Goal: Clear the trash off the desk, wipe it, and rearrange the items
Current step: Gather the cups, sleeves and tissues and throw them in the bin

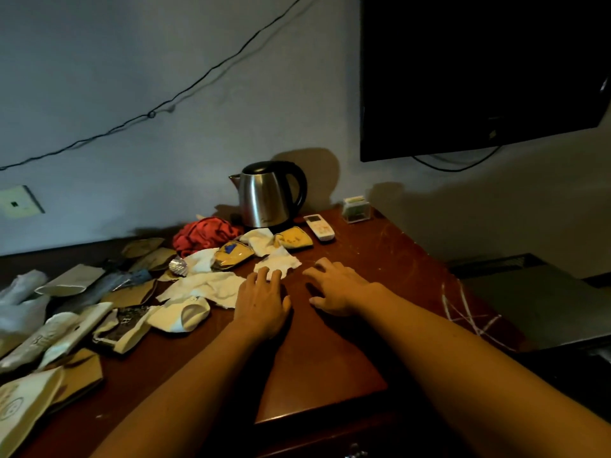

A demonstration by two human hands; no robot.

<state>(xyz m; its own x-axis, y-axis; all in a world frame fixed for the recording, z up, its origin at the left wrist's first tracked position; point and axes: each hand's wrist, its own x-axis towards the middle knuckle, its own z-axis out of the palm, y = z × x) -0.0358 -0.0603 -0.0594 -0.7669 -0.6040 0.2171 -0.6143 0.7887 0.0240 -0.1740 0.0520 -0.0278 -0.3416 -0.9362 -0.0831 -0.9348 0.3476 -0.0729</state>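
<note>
Both the left hand (261, 300) and right hand (340, 289) are held flat and empty, fingers spread. A crumpled tissue (277, 264) is touched by the left fingertips (264, 276). If swept carelessly, the remote (319, 227) beyond could be knocked.

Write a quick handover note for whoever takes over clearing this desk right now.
Left hand: open, fingertips on a crumpled tissue.
Right hand: open, on bare desk, holding nothing.
Trash: tissues, paper bags and yellow wrappers cover the desk's left and middle.
Keep: kettle and remote at the back.
Done: nothing visibly.
Left: clear, wipe, rearrange.
</note>
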